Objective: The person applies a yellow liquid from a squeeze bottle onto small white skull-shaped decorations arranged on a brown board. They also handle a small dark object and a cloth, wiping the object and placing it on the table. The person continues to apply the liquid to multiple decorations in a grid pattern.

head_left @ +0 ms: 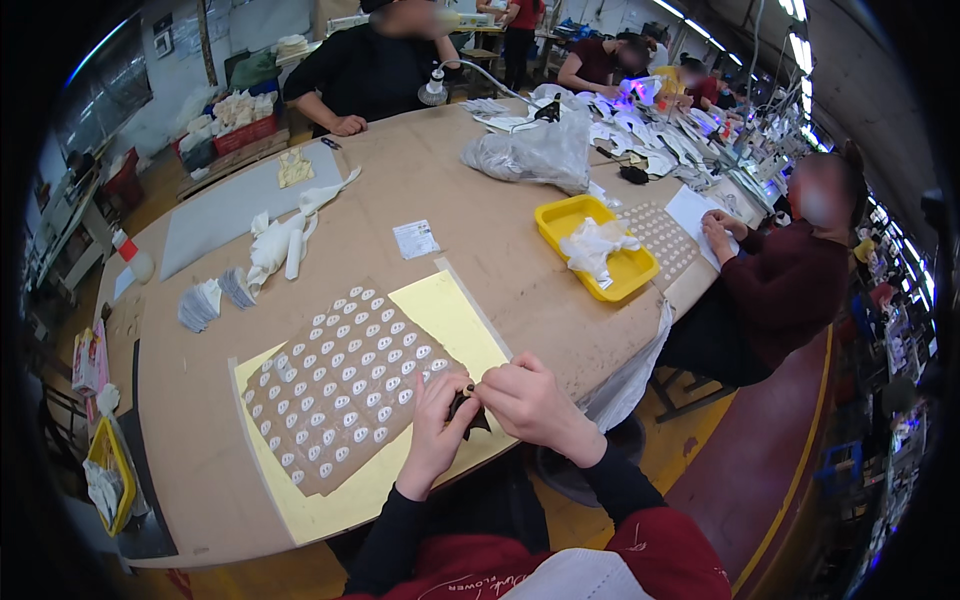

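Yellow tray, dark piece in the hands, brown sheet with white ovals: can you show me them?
Yellow tray (629, 267): head view, on its bare inside floor.
Dark piece (480, 421): head view, on its lower part.
Brown sheet (345, 396): head view, on a bare patch near its middle.

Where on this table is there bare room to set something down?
Brown tabletop is bare between the paper slip and the yellow tray, and left of the yellow sheet, toward the dark strip. It is crowded near the left hand and right hand, where a dotted sheet covers much of the yellow one, and around the plastic bag.
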Motion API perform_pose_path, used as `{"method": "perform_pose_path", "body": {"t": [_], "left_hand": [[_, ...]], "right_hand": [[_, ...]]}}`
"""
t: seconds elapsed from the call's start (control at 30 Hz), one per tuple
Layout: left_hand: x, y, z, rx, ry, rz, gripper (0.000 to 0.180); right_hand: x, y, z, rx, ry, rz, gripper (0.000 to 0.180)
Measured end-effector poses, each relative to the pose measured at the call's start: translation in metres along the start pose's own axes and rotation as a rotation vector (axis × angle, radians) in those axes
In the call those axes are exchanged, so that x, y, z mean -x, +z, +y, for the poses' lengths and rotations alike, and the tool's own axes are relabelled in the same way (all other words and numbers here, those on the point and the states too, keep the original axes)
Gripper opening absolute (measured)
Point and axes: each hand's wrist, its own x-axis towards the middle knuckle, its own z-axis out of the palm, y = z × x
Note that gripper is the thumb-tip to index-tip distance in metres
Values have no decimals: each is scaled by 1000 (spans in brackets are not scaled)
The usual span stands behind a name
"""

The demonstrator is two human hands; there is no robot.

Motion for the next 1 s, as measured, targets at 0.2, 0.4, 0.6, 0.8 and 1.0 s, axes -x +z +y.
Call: {"method": "perform_pose_path", "body": {"t": [0.2, 0.4, 0.6, 0.8, 1.0], "left_hand": [[0, -3, -7, 80, 6, -32, 17], [0, 2, -14, 40, 31, 18, 17], [2, 0, -16, 105, -12, 20, 18], [3, -2, -17, 134, -24, 45, 17], [3, -2, -13, 94, -12, 43, 18]], "right_hand": [[7, 11, 3, 182, -260, 227, 11], [8, 28, -5, -47, -168, 362, 21], [17, 38, -12, -380, 66, 238, 20], [17, 30, -18, -452, 203, 156, 15], [9, 20, -23, -472, 257, 127, 13]]}}
